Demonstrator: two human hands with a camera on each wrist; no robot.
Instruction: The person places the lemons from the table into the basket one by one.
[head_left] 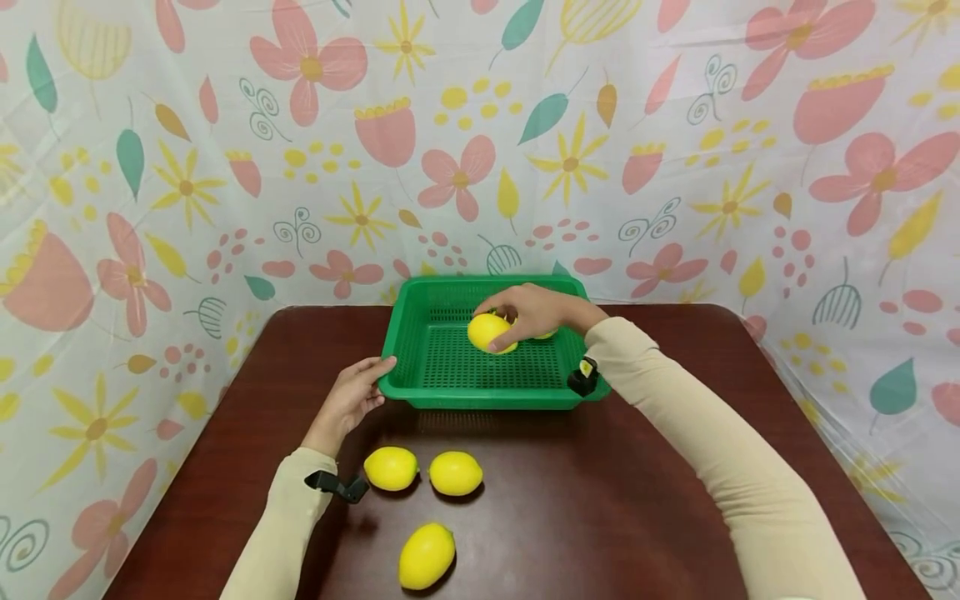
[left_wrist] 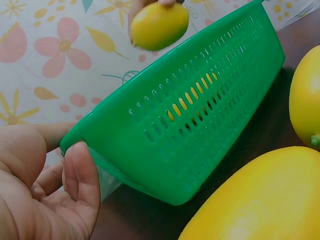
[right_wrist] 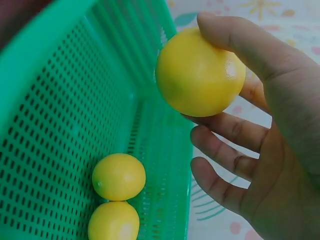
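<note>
A green plastic basket (head_left: 480,398) stands at the back of the table. Over its inside, my right hand (head_left: 534,310) holds a lemon (head_left: 489,332) between thumb and fingers. The right wrist view shows that held lemon (right_wrist: 200,75) above the basket, and two lemons, one (right_wrist: 119,177) touching the other (right_wrist: 114,221), lying within. My left hand (head_left: 351,398) grips the basket's left rim, thumb on top; in the left wrist view the hand (left_wrist: 55,180) pinches the corner of the basket (left_wrist: 145,165), with yellow showing through its slots.
Three lemons lie on the dark table (head_left: 600,500) in front of the basket: one at left (head_left: 391,468), one beside it (head_left: 456,473) and one nearer the front (head_left: 427,557). A patterned cloth (head_left: 480,167) hangs behind and along both sides.
</note>
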